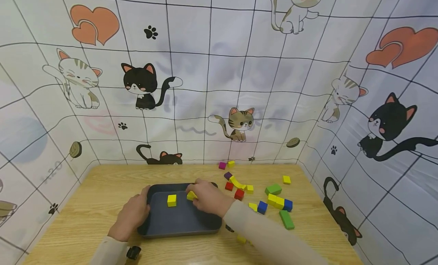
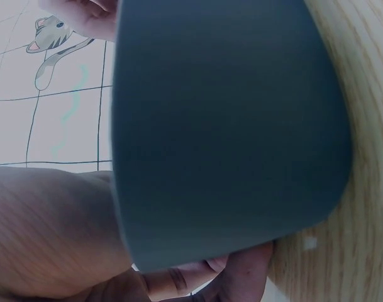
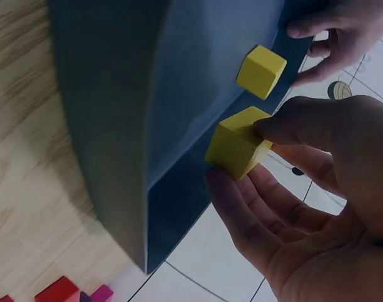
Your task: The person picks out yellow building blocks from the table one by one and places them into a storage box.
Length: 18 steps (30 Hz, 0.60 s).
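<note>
A yellow cube [image 3: 238,143] is pinched between the thumb and fingers of my right hand [image 1: 208,196], over the right part of a dark grey tray [image 1: 181,232]. Another yellow cube [image 1: 172,200] sits on the tray floor, left of the held one. My left hand [image 1: 131,211] grips the tray's left side; in the right wrist view its thumb [image 3: 307,25] lies over the rim and the other fingers are outside. The tray wall [image 2: 229,126] fills most of the left wrist view and hides part of that hand.
Right of the tray, loose blocks lie on the wooden table [image 1: 113,181]: red blocks [image 1: 239,194], blue blocks [image 1: 262,207], green blocks [image 1: 286,219], a yellow arch-like piece [image 1: 237,183] and several yellow cubes. My right forearm [image 1: 270,234] partly covers some. A cat-print cloth [image 1: 191,67] hangs behind.
</note>
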{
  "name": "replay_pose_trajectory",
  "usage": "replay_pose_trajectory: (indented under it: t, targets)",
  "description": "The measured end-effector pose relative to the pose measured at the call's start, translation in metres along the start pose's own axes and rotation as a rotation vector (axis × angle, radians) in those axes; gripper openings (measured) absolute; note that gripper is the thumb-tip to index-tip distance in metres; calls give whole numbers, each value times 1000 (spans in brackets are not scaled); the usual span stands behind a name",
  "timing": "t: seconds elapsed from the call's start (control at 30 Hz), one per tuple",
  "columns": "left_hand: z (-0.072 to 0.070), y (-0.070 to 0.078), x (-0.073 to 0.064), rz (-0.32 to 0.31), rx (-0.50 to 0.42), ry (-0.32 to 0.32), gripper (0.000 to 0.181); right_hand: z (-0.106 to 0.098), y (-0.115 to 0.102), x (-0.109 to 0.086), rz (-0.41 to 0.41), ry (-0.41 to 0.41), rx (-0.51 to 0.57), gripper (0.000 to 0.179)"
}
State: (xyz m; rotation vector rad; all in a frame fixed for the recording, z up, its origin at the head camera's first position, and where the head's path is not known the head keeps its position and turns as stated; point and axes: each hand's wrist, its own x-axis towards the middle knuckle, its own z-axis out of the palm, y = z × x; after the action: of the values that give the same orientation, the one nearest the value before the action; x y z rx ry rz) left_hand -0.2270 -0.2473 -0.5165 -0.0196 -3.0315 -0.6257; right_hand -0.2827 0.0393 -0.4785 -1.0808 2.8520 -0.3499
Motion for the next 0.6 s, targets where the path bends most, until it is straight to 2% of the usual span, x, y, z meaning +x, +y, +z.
replay_pose_trajectory:
  t: [0.27,0.6]
  targets:
    - [1,-1,0,-1,-9,-4,72,10,-7,9,-21,-12,-48,40]
    - [0,-1,2,4,-5,-10,72,20,-8,14,-41,-1,-53,40]
